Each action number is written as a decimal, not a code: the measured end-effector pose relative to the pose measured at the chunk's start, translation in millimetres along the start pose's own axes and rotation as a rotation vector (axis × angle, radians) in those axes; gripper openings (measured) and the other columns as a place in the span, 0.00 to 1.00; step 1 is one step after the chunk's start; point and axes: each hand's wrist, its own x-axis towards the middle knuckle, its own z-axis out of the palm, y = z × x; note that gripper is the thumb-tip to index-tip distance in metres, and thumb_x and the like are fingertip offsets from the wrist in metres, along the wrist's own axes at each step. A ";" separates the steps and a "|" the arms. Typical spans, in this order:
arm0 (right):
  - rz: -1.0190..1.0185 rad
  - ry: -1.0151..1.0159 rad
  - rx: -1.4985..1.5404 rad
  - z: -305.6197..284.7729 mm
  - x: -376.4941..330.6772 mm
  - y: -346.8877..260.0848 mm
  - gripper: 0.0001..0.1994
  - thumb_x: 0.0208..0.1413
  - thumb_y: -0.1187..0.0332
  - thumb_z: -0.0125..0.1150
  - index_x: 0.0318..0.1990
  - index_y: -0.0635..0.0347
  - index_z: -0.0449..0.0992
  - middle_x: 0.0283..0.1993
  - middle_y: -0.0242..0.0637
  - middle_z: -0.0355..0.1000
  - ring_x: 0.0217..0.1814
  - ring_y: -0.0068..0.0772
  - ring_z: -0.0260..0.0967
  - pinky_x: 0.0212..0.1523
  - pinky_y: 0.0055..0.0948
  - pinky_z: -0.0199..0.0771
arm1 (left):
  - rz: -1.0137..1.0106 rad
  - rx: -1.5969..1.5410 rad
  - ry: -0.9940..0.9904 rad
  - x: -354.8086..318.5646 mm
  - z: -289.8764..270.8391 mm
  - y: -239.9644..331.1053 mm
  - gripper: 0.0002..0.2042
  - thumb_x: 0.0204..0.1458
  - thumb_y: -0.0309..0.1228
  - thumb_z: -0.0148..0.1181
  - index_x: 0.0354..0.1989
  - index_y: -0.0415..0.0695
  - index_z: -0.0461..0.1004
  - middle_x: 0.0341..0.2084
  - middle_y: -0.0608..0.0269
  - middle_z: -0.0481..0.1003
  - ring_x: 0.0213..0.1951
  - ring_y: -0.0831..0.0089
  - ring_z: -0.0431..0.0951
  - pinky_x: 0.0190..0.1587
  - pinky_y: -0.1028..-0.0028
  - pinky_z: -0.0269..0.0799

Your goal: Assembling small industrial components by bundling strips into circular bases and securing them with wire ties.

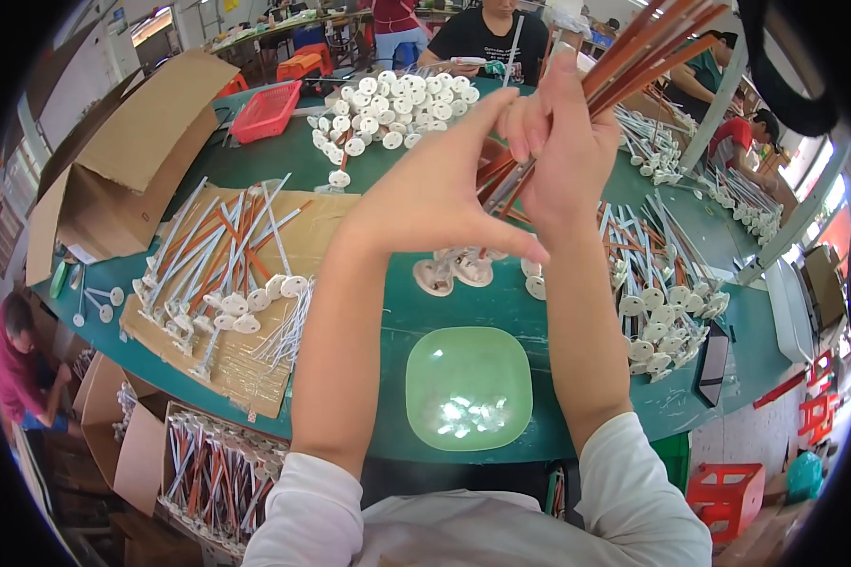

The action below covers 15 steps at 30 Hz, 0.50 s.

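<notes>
A bundle of brown and grey strips with white round discs at its lower end slants through both my hands, above the table. My right hand is wrapped round the bundle, its thumb pointing up along it. Lower down, my left hand curves loosely about the strips, thumb stretched out across them and fingers partly hidden. Under the hands a light green square dish holds small, shiny clear pieces. Some of the bundle's discs are hidden behind my left thumb and right wrist.
More disc-ended strips lie on a cardboard sheet at left and in a pile at right, near a dark phone. White discs, a red basket and an open carton stand farther off. Other people sit around.
</notes>
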 end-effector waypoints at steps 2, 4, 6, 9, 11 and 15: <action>0.000 0.158 -0.041 3.6 0.6 -0.4 0.17 0.61 0.64 0.55 0.19 0.56 0.62 0.11 0.27 0.56 0.11 0.20 0.53 0.16 0.23 0.54 | -0.132 -0.007 0.114 1.1 7.4 1.2 0.55 0.23 0.34 0.77 0.65 0.40 0.51 0.38 0.50 0.77 0.40 0.62 0.78 0.48 0.69 0.70; -0.003 0.240 -0.059 5.8 1.7 -2.7 0.19 0.61 0.64 0.55 0.17 0.54 0.59 0.11 0.27 0.54 0.11 0.20 0.52 0.17 0.24 0.55 | -0.052 0.083 0.053 2.2 3.9 -3.4 0.52 0.24 0.33 0.75 0.64 0.39 0.53 0.35 0.49 0.77 0.37 0.60 0.78 0.45 0.68 0.71; -0.087 0.247 -0.104 4.5 1.5 -5.4 0.20 0.59 0.65 0.57 0.17 0.55 0.59 0.11 0.27 0.54 0.11 0.21 0.52 0.17 0.24 0.56 | 0.024 0.161 -0.007 4.0 5.2 0.8 0.49 0.25 0.31 0.73 0.63 0.39 0.55 0.32 0.49 0.77 0.34 0.59 0.79 0.43 0.68 0.72; -0.161 0.288 -0.148 13.0 -4.7 -1.9 0.18 0.59 0.67 0.57 0.18 0.57 0.61 0.10 0.27 0.54 0.11 0.21 0.52 0.17 0.24 0.56 | -0.089 0.311 -0.030 5.7 15.5 4.8 0.35 0.30 0.29 0.67 0.52 0.35 0.62 0.27 0.44 0.76 0.33 0.48 0.78 0.36 0.60 0.74; -0.154 0.299 -0.168 14.9 -8.0 -0.5 0.16 0.58 0.68 0.58 0.19 0.57 0.63 0.11 0.27 0.54 0.12 0.21 0.53 0.18 0.24 0.57 | -0.069 0.519 0.161 7.5 29.9 -7.1 0.19 0.33 0.28 0.64 0.37 0.36 0.69 0.24 0.45 0.76 0.32 0.47 0.77 0.35 0.58 0.73; 0.065 -0.063 -0.111 5.0 -1.9 -12.2 0.11 0.58 0.69 0.56 0.24 0.59 0.66 0.13 0.27 0.56 0.16 0.21 0.55 0.25 0.24 0.61 | -0.205 0.430 0.092 5.6 18.8 -0.7 0.14 0.34 0.30 0.65 0.29 0.36 0.72 0.22 0.48 0.76 0.28 0.50 0.77 0.34 0.60 0.73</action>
